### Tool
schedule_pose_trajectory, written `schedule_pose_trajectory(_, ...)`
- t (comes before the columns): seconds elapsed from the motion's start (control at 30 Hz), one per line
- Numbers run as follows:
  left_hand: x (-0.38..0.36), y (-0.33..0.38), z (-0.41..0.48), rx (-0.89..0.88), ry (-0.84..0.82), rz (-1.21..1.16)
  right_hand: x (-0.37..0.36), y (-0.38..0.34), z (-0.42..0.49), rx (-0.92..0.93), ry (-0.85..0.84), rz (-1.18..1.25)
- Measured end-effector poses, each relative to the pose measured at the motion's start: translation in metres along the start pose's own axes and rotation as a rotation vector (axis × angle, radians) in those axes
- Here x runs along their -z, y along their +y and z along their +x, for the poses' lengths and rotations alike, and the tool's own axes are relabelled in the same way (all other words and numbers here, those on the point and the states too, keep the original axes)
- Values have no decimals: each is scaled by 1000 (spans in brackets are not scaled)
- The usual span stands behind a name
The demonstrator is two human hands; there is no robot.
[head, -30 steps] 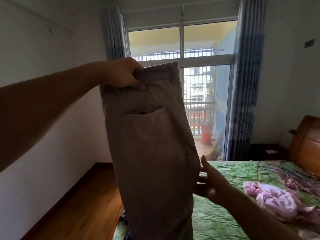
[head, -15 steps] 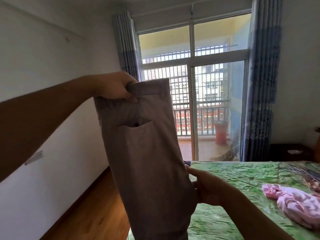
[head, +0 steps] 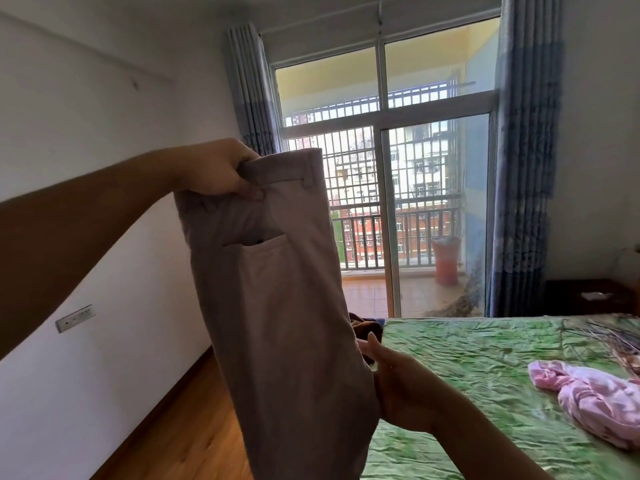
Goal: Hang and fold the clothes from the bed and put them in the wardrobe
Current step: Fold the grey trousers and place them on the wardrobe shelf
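Beige trousers [head: 277, 306] hang upright in front of me, folded lengthwise, back pocket facing me. My left hand [head: 214, 171] grips the waistband at the top left corner. My right hand [head: 398, 386] holds the trousers' right edge lower down, thumb up, fingers hidden behind the cloth. A crumpled pink garment [head: 595, 400] lies on the green bedspread of the bed [head: 485, 368] at the right. A dark garment [head: 367, 327] shows at the bed's far left corner, partly hidden by the trousers.
A white wall [head: 104, 133] with a socket plate runs along the left above a strip of wooden floor [head: 187, 441]. A glass balcony door [head: 415, 209] with blue curtains is ahead. A dark nightstand [head: 588, 296] stands at the far right.
The view has swung left and down, so the trousers and my left hand sit lower in frame. Both hands keep their hold on the trousers.
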State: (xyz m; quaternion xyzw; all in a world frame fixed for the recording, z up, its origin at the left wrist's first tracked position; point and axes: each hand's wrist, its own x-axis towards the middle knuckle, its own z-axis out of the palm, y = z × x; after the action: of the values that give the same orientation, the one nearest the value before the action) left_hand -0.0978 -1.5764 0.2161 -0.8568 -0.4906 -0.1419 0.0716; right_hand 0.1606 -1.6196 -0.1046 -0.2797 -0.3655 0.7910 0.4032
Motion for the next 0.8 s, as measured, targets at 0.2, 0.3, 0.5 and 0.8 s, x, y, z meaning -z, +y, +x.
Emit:
schedule_pose_trajectory(0.2,4,-3,-5,27,-27,-23,0,-7,-4,289,109,173)
schedule_pose_trajectory(0.3,4,-4,-8,47,-41,-53,7,-16,-12,380,236,21)
schedule_pose_trajectory(0.5,-6,23,-6,15,-48,-96,46,-50,-27,440,705,-1292)
schedule_pose_trajectory(0.8,-17,97,9,-84,-51,4,-51,-162,-70,804,310,-1003)
